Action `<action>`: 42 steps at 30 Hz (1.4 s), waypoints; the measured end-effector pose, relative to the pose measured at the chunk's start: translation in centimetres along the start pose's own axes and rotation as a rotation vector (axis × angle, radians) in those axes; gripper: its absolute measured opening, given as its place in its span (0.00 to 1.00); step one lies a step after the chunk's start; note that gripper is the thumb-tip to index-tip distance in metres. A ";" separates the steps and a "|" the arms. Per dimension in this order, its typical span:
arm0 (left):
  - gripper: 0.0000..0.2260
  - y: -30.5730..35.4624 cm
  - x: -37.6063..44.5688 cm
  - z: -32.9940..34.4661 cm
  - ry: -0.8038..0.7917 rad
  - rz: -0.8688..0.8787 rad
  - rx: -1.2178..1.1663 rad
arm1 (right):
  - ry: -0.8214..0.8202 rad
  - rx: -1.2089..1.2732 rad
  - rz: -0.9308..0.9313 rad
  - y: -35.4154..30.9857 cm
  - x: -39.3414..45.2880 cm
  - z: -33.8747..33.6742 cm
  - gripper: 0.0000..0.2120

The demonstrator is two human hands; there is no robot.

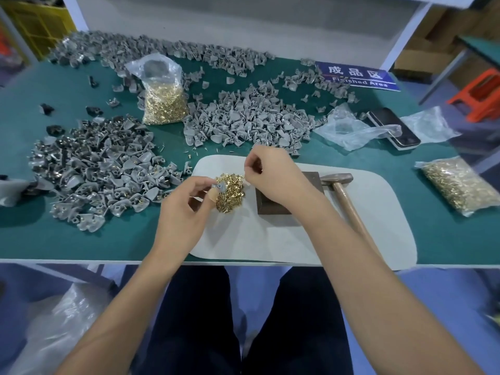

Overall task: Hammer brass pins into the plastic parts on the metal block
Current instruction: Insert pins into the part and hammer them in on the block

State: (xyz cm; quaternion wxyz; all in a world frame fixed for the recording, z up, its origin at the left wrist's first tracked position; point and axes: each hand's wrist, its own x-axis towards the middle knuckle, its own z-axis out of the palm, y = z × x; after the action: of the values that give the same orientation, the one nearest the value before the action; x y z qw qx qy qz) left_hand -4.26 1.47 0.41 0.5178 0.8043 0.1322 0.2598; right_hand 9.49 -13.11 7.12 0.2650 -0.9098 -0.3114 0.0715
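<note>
- The left hand (189, 196) is pinching a small grey moulded plastic part (220, 187) at its fingertips, holding it just over the loose heap of short brass pins (230, 193) on the white mat (297, 239).
- The right hand (273, 174) is hovering up and right of that part, fingers curled narrow; whether they are gripping a pin, I cannot tell.
- The dark square metal block (273, 209) is lying under the right wrist, with the wooden-handled hammer (343, 190) just beyond, nearer the right hand.

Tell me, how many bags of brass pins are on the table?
2. One bag of pins stands at the back left among the grey parts; another bag lies at the right edge. More may be hidden.
</note>
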 end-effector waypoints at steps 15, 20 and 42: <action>0.03 6.1 1.5 6.6 -0.284 0.196 0.294 | 0.404 0.587 0.053 5.9 -7.9 -2.2 0.10; 0.04 6.6 1.5 7.2 -0.293 0.202 0.413 | 0.406 0.459 0.064 7.2 -7.9 -1.3 0.06; 0.06 5.8 2.0 7.2 -0.273 0.147 0.272 | 0.384 0.109 0.021 5.4 -8.2 -0.5 0.03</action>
State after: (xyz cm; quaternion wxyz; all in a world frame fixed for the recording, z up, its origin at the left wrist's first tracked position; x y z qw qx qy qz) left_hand 1.11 -5.53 3.83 0.3973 0.9020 0.0354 0.1653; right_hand 6.01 -21.87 4.43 0.3678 -0.8942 -0.2411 -0.0839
